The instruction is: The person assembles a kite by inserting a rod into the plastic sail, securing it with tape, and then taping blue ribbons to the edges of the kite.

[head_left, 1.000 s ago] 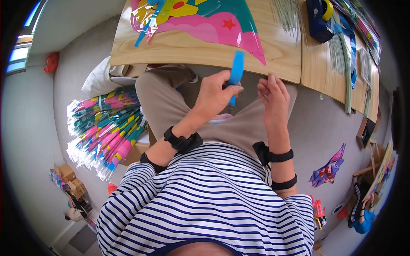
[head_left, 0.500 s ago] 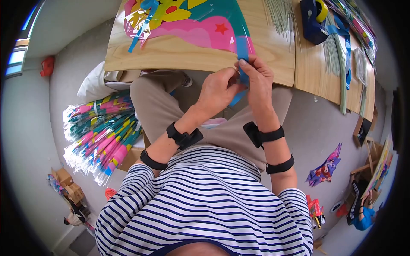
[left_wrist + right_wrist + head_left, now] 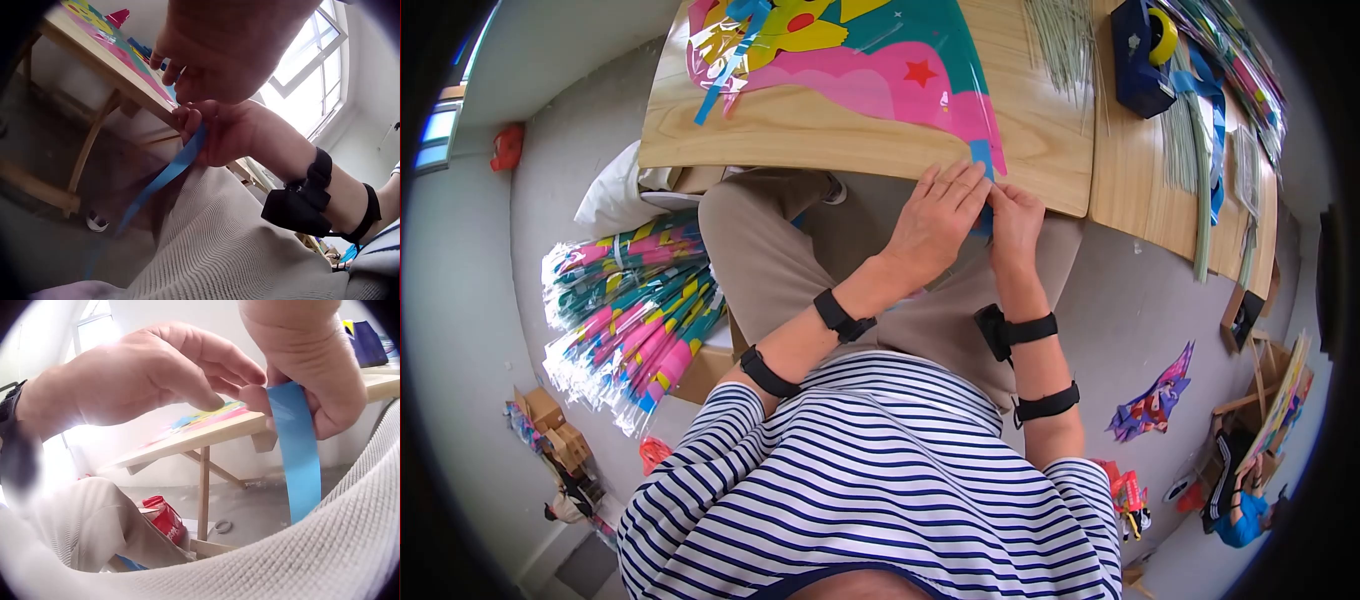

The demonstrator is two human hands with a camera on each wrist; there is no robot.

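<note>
A blue ribbon lies at the pointed corner of a printed plastic sheet, by the table's front edge. The left hand is laid over that corner with its fingers extended, palm down. Beside it the right hand pinches the ribbon between thumb and curled fingers. In the right wrist view the ribbon hangs down from the right hand, and the fingertips of the left hand come close to it. The left wrist view shows the ribbon trailing below the table edge.
A blue tape dispenser and thin pale sticks are on the tables to the right. Bundles of colourful wrapped sheets lie at the left. A purple printed piece is on the floor, and another person sits at the far right.
The left hand has gone from gripping the ribbon to lying flat over the sheet's corner. The right hand has come in from the side and taken hold of the ribbon, which has moved to the table edge.
</note>
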